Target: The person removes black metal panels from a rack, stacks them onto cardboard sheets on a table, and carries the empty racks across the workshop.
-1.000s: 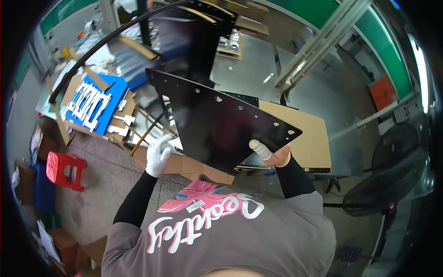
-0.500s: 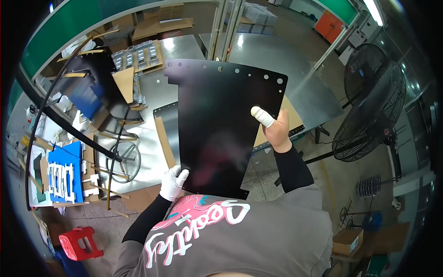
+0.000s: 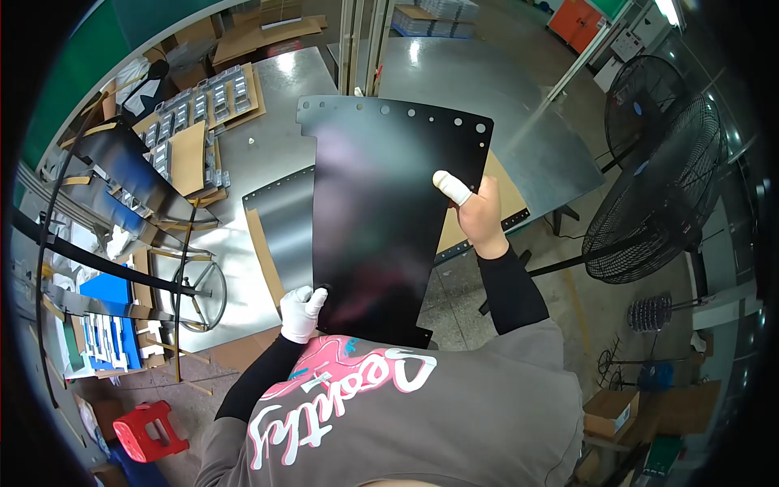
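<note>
A large glossy black sheet, with a row of round holes along its far edge, is held up in front of my chest. My left hand, in a white glove, grips its lower left edge with the thumb on top. On the right edge is my right hand, its thumb wrapped in white and laid on the face; its other fingers are partly hidden behind the sheet. Below, a second dark sheet lies on the metal table, with brown cardboard along its edge.
A dark-framed rack with curved sheets on its arms stands at left. Small clear-cased parts sit on cardboard at the back left. Two black fans are at right. A red stool is on the floor.
The black sheet and both hands have shifted slightly left in view, and the sheet's reflections have changed. The rack at left has turned, its curved sheets now at different places. Both hands keep their grip.
</note>
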Available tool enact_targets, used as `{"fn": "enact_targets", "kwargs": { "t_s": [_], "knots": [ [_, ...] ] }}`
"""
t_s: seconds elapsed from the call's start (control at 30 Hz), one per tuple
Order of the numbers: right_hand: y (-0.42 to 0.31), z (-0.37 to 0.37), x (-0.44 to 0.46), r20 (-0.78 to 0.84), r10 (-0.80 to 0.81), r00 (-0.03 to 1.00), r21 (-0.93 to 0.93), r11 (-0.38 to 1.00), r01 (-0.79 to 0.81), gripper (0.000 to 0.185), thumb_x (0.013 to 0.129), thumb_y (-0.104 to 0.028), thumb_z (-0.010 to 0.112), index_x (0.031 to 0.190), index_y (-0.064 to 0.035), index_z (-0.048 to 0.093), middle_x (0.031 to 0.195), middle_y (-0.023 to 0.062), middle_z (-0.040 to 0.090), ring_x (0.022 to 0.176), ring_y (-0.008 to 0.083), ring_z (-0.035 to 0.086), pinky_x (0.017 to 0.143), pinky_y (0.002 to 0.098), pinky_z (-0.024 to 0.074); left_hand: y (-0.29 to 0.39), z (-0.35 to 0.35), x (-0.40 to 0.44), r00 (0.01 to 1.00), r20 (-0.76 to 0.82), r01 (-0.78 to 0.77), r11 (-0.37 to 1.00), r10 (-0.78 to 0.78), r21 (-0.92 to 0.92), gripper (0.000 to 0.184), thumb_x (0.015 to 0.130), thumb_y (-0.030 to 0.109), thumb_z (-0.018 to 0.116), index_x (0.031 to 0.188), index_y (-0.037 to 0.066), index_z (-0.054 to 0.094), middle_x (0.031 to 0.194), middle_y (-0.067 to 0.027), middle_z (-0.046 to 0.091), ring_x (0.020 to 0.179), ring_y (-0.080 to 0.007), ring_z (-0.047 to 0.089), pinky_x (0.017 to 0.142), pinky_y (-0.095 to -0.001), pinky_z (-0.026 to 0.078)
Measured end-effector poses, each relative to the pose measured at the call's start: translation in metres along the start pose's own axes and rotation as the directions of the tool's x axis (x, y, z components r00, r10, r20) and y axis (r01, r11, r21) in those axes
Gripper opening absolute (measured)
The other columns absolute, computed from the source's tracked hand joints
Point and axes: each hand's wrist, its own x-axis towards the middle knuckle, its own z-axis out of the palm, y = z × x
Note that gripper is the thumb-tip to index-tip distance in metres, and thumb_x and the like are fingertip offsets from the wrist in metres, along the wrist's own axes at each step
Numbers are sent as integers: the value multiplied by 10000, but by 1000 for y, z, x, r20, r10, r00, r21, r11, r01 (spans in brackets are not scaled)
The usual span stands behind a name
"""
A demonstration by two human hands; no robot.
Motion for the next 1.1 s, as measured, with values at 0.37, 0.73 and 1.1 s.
{"fn": "enact_targets", "kwargs": {
  "t_s": [0.37,0.73,1.1],
  "knots": [
    [1,-44,61,-125,-195,973,23,980,200,275,860,-231,603,737,15,603,581,-26,507,504,29,420,433,221,310,12,29,24,983,-123,-121,982,139,143,510,806,354,622,524,48,326,494,-88,290,469,-232,294,479,-360,270],
    [9,-65,93,61,136,989,-43,990,-134,185,879,-212,576,838,-39,631,616,-91,454,521,-6,364,455,182,276,10,47,28,989,-99,-85,965,112,249,521,806,385,608,516,43,344,491,-128,323,470,-293,326,482,-391,281],
    [42,-100,90,71,141,987,142,978,-150,165,884,-137,553,949,-2,621,740,-47,563,615,17,488,535,177,391,25,59,43,992,-49,-96,954,114,284,545,811,387,598,499,43,313,490,-142,318,471,-310,326,481,-397,278]
  ]
}}
